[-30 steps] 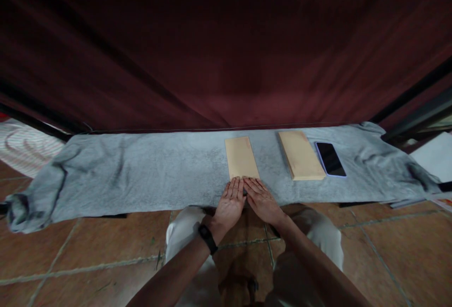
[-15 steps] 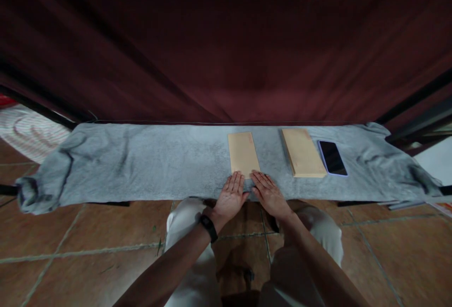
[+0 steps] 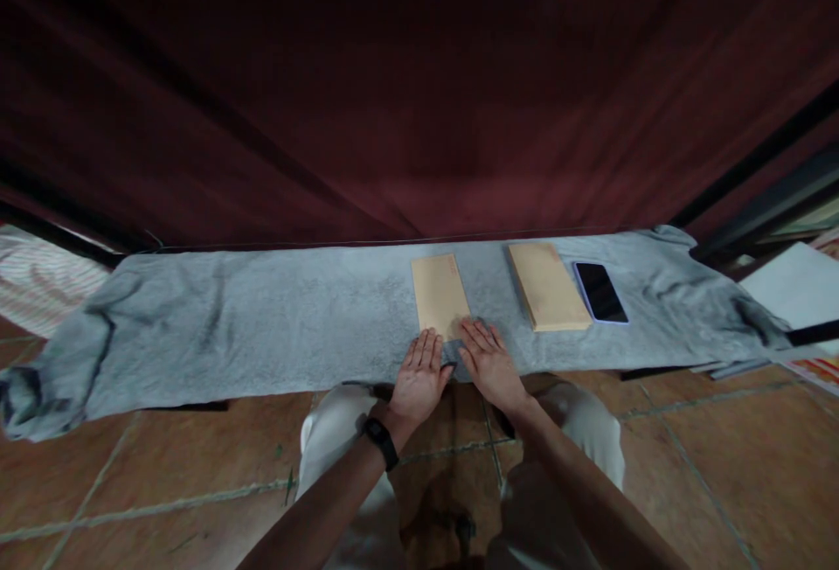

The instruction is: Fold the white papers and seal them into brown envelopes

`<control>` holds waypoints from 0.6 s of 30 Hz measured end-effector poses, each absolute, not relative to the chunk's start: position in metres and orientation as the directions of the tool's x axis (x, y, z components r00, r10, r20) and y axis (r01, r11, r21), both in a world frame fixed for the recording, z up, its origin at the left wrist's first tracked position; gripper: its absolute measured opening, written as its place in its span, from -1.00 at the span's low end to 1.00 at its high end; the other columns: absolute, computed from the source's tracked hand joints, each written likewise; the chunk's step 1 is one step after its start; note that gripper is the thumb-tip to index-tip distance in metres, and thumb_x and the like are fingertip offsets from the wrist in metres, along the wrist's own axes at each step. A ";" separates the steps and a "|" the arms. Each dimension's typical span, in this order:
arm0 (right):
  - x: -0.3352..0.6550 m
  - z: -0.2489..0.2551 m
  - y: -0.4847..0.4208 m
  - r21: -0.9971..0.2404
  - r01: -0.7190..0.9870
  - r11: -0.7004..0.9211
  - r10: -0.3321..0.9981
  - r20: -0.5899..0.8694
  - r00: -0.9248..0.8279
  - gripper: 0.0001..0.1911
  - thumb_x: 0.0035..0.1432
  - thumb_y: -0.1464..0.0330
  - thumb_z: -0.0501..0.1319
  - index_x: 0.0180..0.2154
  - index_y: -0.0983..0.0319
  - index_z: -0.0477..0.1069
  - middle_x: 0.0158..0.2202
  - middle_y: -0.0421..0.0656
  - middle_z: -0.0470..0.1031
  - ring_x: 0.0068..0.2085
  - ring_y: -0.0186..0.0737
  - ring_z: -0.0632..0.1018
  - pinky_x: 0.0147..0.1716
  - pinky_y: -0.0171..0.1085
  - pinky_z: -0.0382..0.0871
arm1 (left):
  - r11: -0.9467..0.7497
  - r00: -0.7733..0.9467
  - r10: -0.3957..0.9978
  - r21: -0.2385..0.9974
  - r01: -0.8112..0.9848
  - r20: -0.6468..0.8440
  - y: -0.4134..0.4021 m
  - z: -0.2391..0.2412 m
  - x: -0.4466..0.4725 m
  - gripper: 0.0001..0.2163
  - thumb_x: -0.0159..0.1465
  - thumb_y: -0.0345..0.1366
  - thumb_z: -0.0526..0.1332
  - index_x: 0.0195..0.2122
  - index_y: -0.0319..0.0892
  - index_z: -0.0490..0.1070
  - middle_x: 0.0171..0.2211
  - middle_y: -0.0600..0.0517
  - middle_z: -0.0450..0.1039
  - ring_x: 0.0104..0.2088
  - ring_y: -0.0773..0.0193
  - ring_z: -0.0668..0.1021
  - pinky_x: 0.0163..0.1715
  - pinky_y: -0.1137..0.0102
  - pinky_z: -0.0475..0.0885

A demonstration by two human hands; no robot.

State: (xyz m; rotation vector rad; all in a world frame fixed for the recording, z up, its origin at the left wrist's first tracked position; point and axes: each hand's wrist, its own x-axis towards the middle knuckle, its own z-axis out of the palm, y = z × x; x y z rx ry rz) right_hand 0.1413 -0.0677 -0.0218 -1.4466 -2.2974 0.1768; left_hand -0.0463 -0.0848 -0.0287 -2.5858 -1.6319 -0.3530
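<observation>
A tan paper envelope (image 3: pixel 439 290) lies flat on the grey cloth (image 3: pixel 315 308), its long side running away from me. My left hand (image 3: pixel 419 378) rests palm down with straight fingers, the tips on the envelope's near left corner. On the near right corner lie the fingertips of my right hand (image 3: pixel 491 369), also flat and stretched out. The fingers cover parts of the envelope's near edge. To the right sits a thick stack of similar tan envelopes (image 3: pixel 551 286), and no hand touches it.
A phone (image 3: pixel 601 293) in a purple case lies just right of the stack. Behind the cloth-covered surface hangs a dark red curtain (image 3: pixel 419 150). My knees are under the near edge, above a tiled floor (image 3: pixel 197 465). White sheets (image 3: pixel 793 286) show at far right.
The view has shifted and tilted slightly, so the cloth and everything on it sit a little further left. Both hands stay flat at the envelope's near edge.
</observation>
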 end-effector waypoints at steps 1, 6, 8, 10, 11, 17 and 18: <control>0.137 -0.021 -0.070 -0.323 0.811 0.489 0.868 0.272 -0.415 -0.52 0.47 0.30 -0.04 0.32 0.26 0.25 0.34 -0.04 0.30 0.35 -0.07 0.30 0.37 0.04 0.07 | -0.435 0.411 0.884 0.067 0.898 0.222 -0.085 -0.028 -0.046 -0.51 0.44 -0.22 0.04 0.31 -0.41 0.24 0.34 -0.31 0.23 0.39 0.00 0.24 0.33 0.09 0.26; 0.133 -0.023 -0.072 -0.330 0.811 0.484 0.871 0.268 -0.411 -0.55 0.46 0.32 -0.01 0.29 0.24 0.31 0.32 -0.06 0.34 0.33 -0.08 0.32 0.36 0.02 0.11 | -0.412 0.387 0.889 0.060 0.909 0.247 -0.086 -0.027 -0.047 -0.55 0.45 -0.25 0.02 0.27 -0.41 0.29 0.31 -0.30 0.29 0.35 0.01 0.31 0.31 0.11 0.30; 0.139 -0.024 -0.069 -0.330 0.830 0.449 0.887 0.279 -0.369 -0.56 0.46 0.32 0.00 0.27 0.23 0.33 0.31 -0.05 0.36 0.33 -0.07 0.33 0.34 0.03 0.13 | -0.404 0.377 0.889 0.057 0.913 0.260 -0.087 -0.027 -0.048 -0.56 0.45 -0.25 0.02 0.25 -0.41 0.32 0.29 -0.30 0.31 0.33 0.00 0.34 0.30 0.12 0.31; 0.144 -0.025 -0.067 -0.332 0.842 0.426 0.895 0.287 -0.340 -0.57 0.46 0.31 0.00 0.26 0.22 0.35 0.30 -0.04 0.37 0.32 -0.06 0.34 0.32 0.04 0.15 | -0.390 0.362 0.893 0.060 0.919 0.269 -0.088 -0.027 -0.049 -0.57 0.45 -0.25 0.03 0.24 -0.40 0.34 0.28 -0.30 0.33 0.31 -0.01 0.37 0.28 0.12 0.33; 0.146 -0.025 -0.066 -0.333 0.846 0.417 0.899 0.290 -0.329 -0.57 0.45 0.32 0.00 0.26 0.22 0.35 0.30 -0.04 0.37 0.32 -0.05 0.34 0.31 0.05 0.16 | -0.381 0.351 0.895 0.062 0.922 0.274 -0.089 -0.027 -0.050 -0.58 0.45 -0.25 0.03 0.24 -0.38 0.35 0.28 -0.30 0.33 0.30 -0.01 0.39 0.26 0.11 0.35; 0.147 -0.027 -0.061 -0.398 0.864 0.308 0.939 0.276 -0.207 -0.59 0.42 0.35 0.01 0.22 0.17 0.38 0.25 -0.06 0.42 0.18 -0.01 0.43 0.19 0.03 0.25 | -0.344 0.296 0.910 0.126 0.931 0.291 -0.081 -0.022 -0.054 -0.65 0.45 -0.28 0.02 0.15 -0.25 0.43 0.24 -0.20 0.41 0.20 0.03 0.49 0.19 0.13 0.41; 0.147 -0.027 -0.059 -0.417 0.866 0.276 0.947 0.274 -0.170 -0.59 0.40 0.36 0.03 0.21 0.16 0.39 0.21 -0.05 0.45 0.14 -0.01 0.46 0.14 0.01 0.29 | -0.339 0.288 0.913 0.144 0.930 0.287 -0.079 -0.020 -0.055 -0.67 0.45 -0.30 0.01 0.13 -0.22 0.45 0.22 -0.18 0.43 0.17 0.05 0.51 0.17 0.14 0.43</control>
